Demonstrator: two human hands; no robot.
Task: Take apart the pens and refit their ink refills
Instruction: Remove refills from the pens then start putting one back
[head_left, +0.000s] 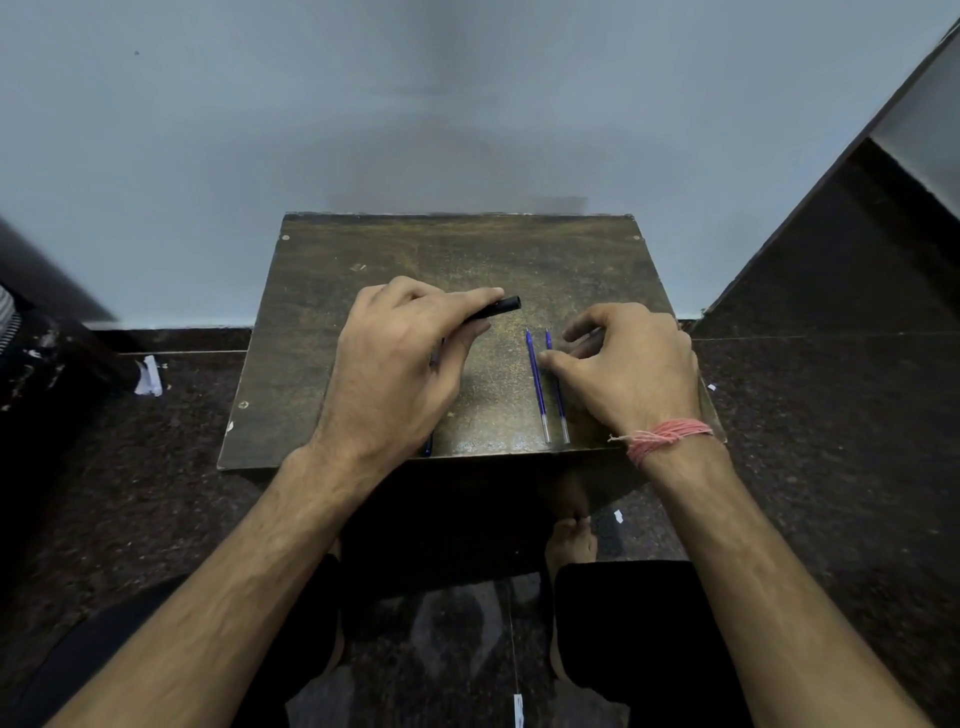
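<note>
My left hand (400, 358) grips a black pen barrel (496, 309), whose open end sticks out to the right past my fingertips. Two blue ink refills (536, 387) (558, 395) lie side by side on the small wooden table (363, 270), tips pointing away from me. My right hand (626, 369) rests over the right refill, its fingertips touching the refills near their middle; something thin and dark may lie under its fingers. A blue pen part (428, 446) peeks out below my left wrist at the table's front edge.
The table stands against a pale wall (311, 130) on a dark speckled floor (831, 441). Paper scraps (148, 376) lie on the floor at the left. My knees and a bare foot (571, 540) are under the table. A pink thread band (670, 436) circles my right wrist.
</note>
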